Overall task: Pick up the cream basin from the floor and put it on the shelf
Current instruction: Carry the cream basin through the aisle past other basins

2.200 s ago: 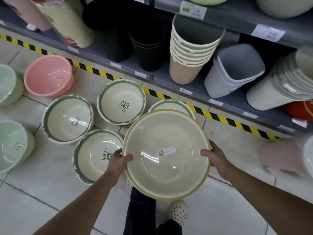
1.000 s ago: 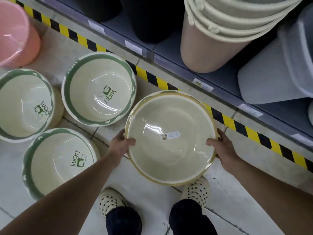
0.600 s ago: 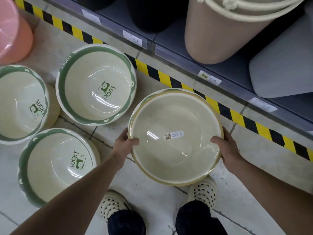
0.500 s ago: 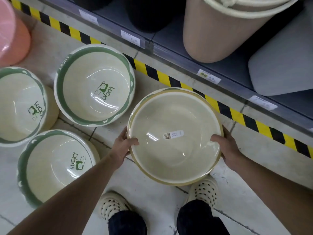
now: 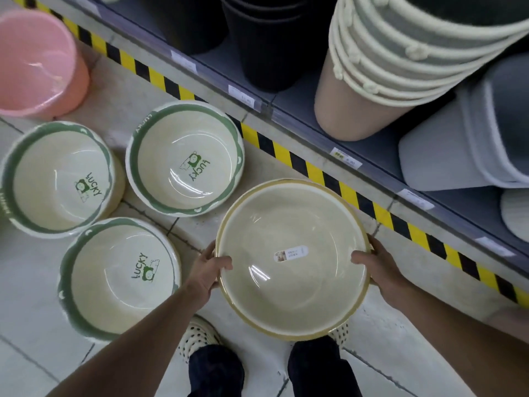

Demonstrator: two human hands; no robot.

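Holding the cream basin (image 5: 292,259) by its rim, the left hand (image 5: 207,272) grips one side and the right hand (image 5: 378,267) grips the other. The basin sits between both hands, above the person's shoes. Three green-rimmed bowls (image 5: 183,159) rest on the floor (image 5: 34,282) beyond the left hand. The shelf (image 5: 372,138) is past the right hand.
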